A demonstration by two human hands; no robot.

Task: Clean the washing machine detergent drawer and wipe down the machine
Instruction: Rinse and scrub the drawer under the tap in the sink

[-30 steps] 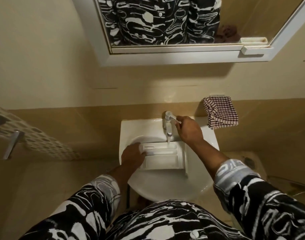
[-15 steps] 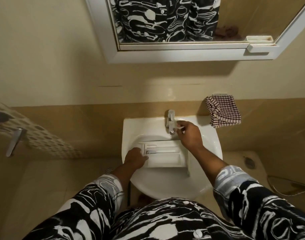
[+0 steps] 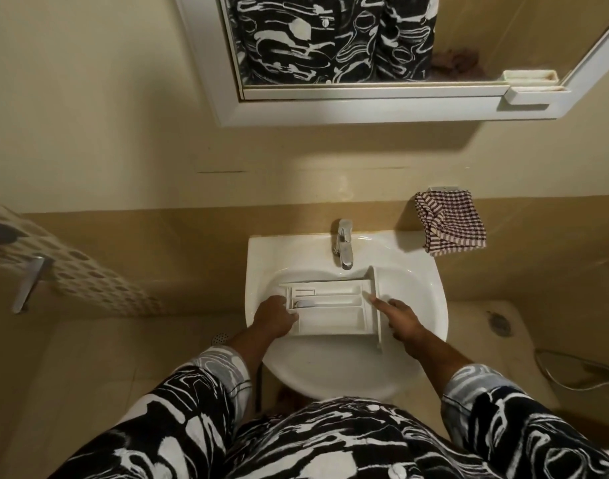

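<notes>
The white detergent drawer (image 3: 330, 318) lies in the white sink (image 3: 330, 369), compartments facing up and its front panel at the right end. My left hand (image 3: 275, 318) grips the drawer's left end. At the right end is my right hand (image 3: 405, 321), its index finger stretched over the front panel and touching the drawer's inside. The chrome tap (image 3: 344, 245) stands just behind the drawer, and I see no water running from it. The washing machine is out of view.
A red-and-white checked cloth (image 3: 449, 223) hangs on the wall right of the sink. Above is a white-framed mirror (image 3: 365, 39). A door with a metal handle (image 3: 28, 283) stands at the left. A shower hose (image 3: 572, 375) lies on the floor at the right.
My right hand has left the tap lever and come down to the drawer's right end. The water stream has stopped. My left hand has stayed on the drawer.
</notes>
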